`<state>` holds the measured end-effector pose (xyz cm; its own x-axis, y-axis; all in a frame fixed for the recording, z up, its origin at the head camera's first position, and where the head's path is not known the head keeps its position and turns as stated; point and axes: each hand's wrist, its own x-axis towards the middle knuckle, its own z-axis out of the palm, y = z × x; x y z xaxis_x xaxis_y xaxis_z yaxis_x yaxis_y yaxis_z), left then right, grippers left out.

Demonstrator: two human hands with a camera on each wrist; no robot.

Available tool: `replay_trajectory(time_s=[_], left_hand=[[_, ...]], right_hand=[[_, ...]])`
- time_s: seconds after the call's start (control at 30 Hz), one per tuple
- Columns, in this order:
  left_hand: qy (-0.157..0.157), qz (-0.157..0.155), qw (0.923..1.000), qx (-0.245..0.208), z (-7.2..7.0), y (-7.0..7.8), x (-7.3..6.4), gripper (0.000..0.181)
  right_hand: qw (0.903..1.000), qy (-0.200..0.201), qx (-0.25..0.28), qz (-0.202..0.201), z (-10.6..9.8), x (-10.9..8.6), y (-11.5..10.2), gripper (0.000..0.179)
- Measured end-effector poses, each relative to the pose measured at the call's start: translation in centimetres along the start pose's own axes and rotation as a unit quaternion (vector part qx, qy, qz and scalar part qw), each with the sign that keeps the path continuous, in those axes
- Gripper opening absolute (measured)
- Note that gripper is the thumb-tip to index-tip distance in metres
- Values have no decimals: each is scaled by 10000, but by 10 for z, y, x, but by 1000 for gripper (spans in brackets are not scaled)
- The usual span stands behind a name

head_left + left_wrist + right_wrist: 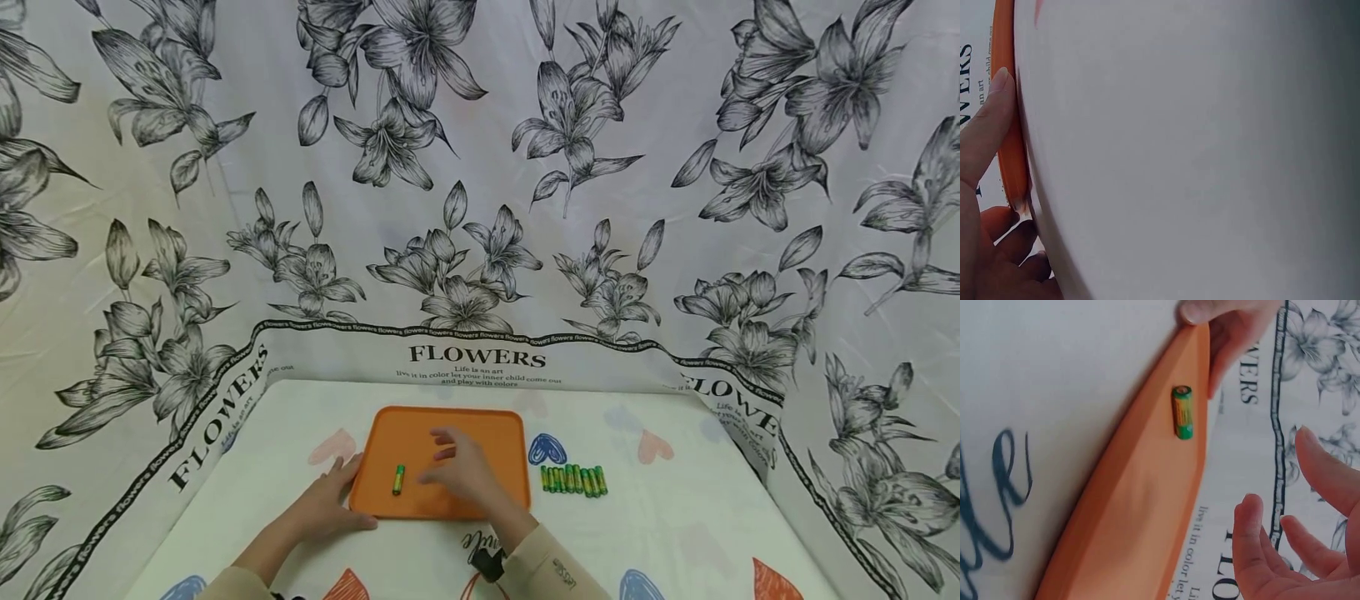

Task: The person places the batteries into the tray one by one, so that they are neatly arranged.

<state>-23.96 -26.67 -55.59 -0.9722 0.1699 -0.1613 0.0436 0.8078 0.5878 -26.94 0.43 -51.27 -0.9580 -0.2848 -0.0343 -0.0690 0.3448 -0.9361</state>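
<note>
A single green-and-yellow battery (398,480) stands out on the left part of an orange tray (442,417); the right wrist view shows the same battery (1182,412) lying on its side. My left hand (326,500) holds the tray's near left corner, thumb along the front edge and fingers at the left side. In the left wrist view the thumb (999,106) presses the orange rim. Over the middle of the tray hovers my right hand (461,475), fingers spread and slightly bent, with nothing in them.
To the right of the tray, several green-and-yellow batteries (573,481) lie side by side in a row. A white cloth with printed hearts (656,447) covers the table. Flower-printed curtains (465,275) hang around the back and sides.
</note>
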Motion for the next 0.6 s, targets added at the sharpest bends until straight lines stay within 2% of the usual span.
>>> replay_trajectory(time_s=[0.17, 0.37, 0.6], left_hand=[[41, 34, 10000, 7, -1, -1, 0, 125], [-79, 52, 10000, -4, -2, -2, 2, 124], [-167, -29, 9998, -44, -2, 2, 1, 123]], right_hand=[[9998, 95, 115, -123, -17, -7, 1, 65], [9993, 252, 247, -145, -31, -16, 10, 67], [9990, 323, -185, -241, -58, -30, 20, 70]])
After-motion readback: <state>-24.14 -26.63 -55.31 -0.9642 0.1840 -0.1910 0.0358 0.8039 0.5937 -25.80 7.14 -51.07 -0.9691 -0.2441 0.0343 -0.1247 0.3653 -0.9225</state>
